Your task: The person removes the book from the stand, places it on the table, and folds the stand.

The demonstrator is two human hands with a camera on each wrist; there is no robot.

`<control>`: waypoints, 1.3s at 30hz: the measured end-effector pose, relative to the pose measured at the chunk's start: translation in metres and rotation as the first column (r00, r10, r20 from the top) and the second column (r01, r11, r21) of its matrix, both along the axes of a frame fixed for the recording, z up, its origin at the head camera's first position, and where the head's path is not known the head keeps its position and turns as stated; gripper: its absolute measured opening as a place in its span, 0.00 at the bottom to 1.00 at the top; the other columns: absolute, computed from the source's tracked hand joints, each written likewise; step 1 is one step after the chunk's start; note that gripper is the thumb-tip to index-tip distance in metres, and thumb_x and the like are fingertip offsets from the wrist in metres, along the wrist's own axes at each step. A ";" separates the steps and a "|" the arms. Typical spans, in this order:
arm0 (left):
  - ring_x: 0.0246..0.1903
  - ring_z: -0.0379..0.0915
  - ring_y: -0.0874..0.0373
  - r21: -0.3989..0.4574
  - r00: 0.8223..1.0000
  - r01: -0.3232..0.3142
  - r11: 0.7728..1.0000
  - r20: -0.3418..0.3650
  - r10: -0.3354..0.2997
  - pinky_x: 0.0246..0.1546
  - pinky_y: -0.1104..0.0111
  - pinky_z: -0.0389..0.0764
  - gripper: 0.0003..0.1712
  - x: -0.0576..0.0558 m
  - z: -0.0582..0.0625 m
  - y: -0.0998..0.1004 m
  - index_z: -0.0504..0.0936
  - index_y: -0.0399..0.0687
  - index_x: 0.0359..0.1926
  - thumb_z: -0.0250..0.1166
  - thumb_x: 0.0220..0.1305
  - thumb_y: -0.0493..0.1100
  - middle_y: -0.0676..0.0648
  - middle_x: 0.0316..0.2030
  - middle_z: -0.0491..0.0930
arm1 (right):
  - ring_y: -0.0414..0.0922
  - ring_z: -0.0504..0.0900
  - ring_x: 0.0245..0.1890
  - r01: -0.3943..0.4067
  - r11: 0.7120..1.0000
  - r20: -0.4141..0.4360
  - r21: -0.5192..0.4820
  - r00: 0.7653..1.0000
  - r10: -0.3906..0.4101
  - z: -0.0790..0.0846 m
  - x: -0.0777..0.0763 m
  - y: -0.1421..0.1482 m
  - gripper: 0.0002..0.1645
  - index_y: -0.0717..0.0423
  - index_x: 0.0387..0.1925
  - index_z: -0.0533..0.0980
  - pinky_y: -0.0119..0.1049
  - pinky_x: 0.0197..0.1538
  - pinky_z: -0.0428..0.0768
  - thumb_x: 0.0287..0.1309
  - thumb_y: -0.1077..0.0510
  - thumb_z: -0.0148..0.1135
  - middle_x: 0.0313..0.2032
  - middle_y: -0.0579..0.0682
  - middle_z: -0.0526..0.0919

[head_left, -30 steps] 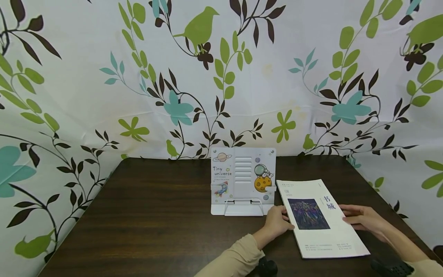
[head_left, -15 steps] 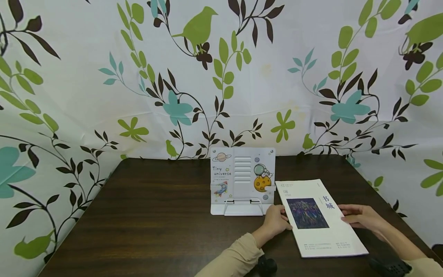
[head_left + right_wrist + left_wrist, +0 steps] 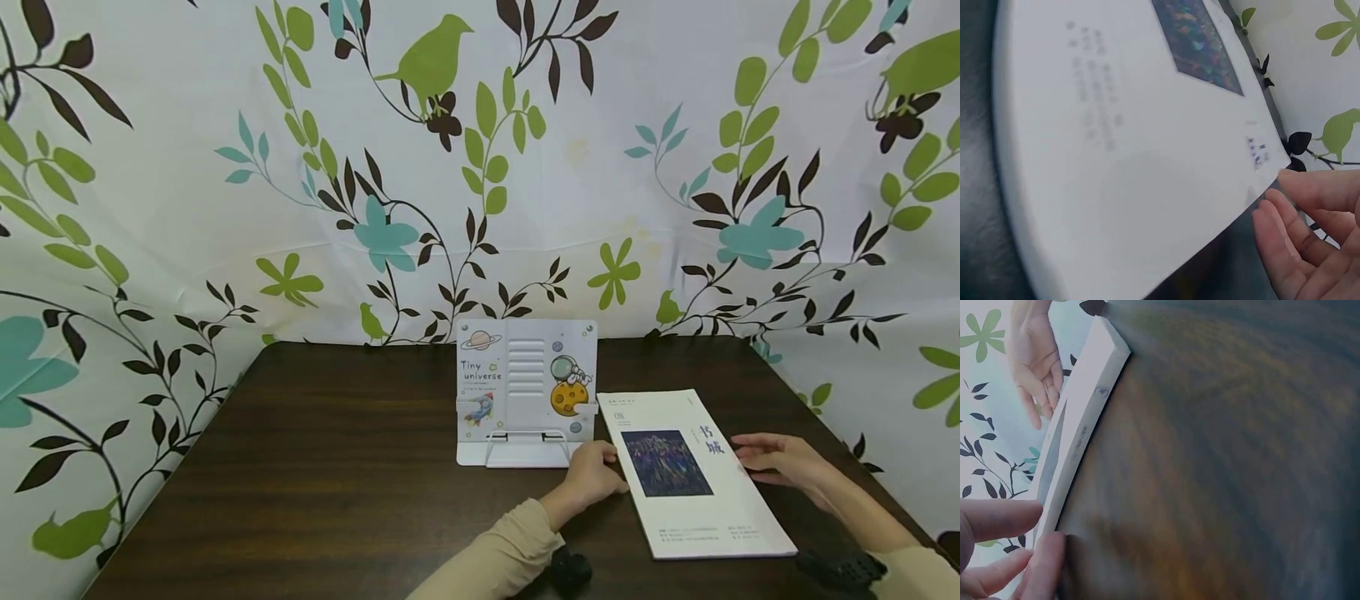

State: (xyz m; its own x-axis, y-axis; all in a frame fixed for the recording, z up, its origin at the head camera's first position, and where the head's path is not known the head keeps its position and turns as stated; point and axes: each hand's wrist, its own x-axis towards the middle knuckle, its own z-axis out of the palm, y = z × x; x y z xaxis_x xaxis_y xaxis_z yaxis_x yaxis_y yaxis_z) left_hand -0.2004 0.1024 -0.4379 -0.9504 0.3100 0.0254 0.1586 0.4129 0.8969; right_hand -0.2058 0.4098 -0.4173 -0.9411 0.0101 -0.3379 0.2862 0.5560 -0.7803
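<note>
A white magazine [image 3: 731,508] with a dark picture and blue characters on its cover lies flat on the dark wood table [image 3: 337,467]. Beside its left edge is my left hand [image 3: 592,475]. In the left wrist view its thumb [image 3: 1007,519] and fingers lie close to the spine; whether they touch it is unclear. My right hand [image 3: 787,462] is at the right edge, fingers loosely bent, with a small gap to the cover in the right wrist view [image 3: 1310,231]. Neither hand grips the magazine.
A white bookstand [image 3: 527,379] printed with "Tiny universe" and an astronaut stands upright at the back, just left of the magazine. Behind the table hangs a leaf-and-bird patterned cloth [image 3: 540,167]. A dark object [image 3: 570,573] sits by the left wrist.
My left hand has drawn slightly left, away from the magazine's edge. My right hand has lifted slightly off its right edge. The magazine has barely shifted.
</note>
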 end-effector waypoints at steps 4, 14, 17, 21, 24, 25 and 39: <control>0.29 0.71 0.62 -0.036 1.000 0.030 0.999 -0.001 -0.030 0.30 0.76 0.72 0.20 -0.001 0.007 -0.010 0.80 0.36 0.37 0.73 0.36 0.30 0.48 0.29 0.78 | 0.51 0.79 0.42 -0.037 0.998 -0.043 0.041 0.998 0.039 0.008 -0.004 -0.006 0.36 0.77 0.58 0.58 0.45 0.43 0.78 0.57 0.55 0.57 0.48 0.66 0.75; 0.28 0.78 0.62 0.005 0.966 0.258 0.966 0.005 -0.258 0.25 0.78 0.75 0.20 -0.005 0.019 -0.060 0.78 0.32 0.41 0.68 0.43 0.28 0.41 0.35 0.79 | 0.47 0.79 0.41 -0.118 0.993 -0.110 0.011 0.987 0.119 0.023 -0.016 -0.039 0.32 0.75 0.59 0.59 0.43 0.42 0.79 0.60 0.58 0.54 0.48 0.65 0.75; 0.29 0.78 0.59 0.022 0.967 0.254 0.967 -0.008 -0.254 0.24 0.77 0.75 0.19 -0.007 0.022 -0.081 0.77 0.31 0.41 0.68 0.44 0.28 0.40 0.36 0.78 | 0.50 0.79 0.42 -0.150 0.989 -0.132 0.018 0.980 0.151 0.025 -0.018 -0.052 0.29 0.74 0.58 0.61 0.44 0.42 0.79 0.60 0.60 0.52 0.46 0.66 0.75; 0.32 0.77 0.53 0.028 0.975 0.204 0.978 -0.092 -0.201 0.26 0.76 0.74 0.17 -0.012 0.027 -0.113 0.77 0.30 0.42 0.66 0.47 0.28 0.36 0.38 0.78 | 0.52 0.78 0.42 -0.181 0.983 -0.147 0.026 0.972 0.183 0.031 -0.022 -0.070 0.27 0.73 0.57 0.63 0.44 0.42 0.80 0.60 0.61 0.53 0.46 0.65 0.76; 0.32 0.77 0.51 0.039 0.978 0.121 0.992 -0.173 -0.113 0.28 0.75 0.76 0.15 -0.019 0.031 -0.135 0.77 0.30 0.41 0.64 0.48 0.28 0.35 0.38 0.78 | 0.53 0.78 0.43 -0.212 0.977 -0.163 0.024 0.963 0.214 0.039 -0.026 -0.082 0.27 0.73 0.56 0.63 0.45 0.42 0.79 0.59 0.61 0.54 0.45 0.65 0.76; 0.32 0.78 0.50 0.050 0.979 0.083 0.995 -0.192 -0.072 0.29 0.74 0.77 0.15 -0.022 0.033 -0.141 0.78 0.30 0.41 0.64 0.49 0.29 0.35 0.38 0.78 | 0.54 0.78 0.43 -0.218 0.976 -0.166 0.026 0.961 0.220 0.042 -0.027 -0.086 0.27 0.73 0.56 0.64 0.45 0.43 0.79 0.59 0.60 0.54 0.46 0.65 0.76; 0.35 0.75 0.49 0.191 0.778 -0.409 0.892 -0.438 0.451 0.36 0.63 0.77 0.16 -0.060 0.053 -0.195 0.78 0.35 0.41 0.67 0.46 0.30 0.41 0.39 0.77 | 0.56 0.74 0.48 -0.320 0.947 -0.217 -0.018 0.926 0.309 0.062 -0.056 -0.155 0.31 0.70 0.57 0.63 0.49 0.48 0.76 0.59 0.55 0.57 0.49 0.65 0.74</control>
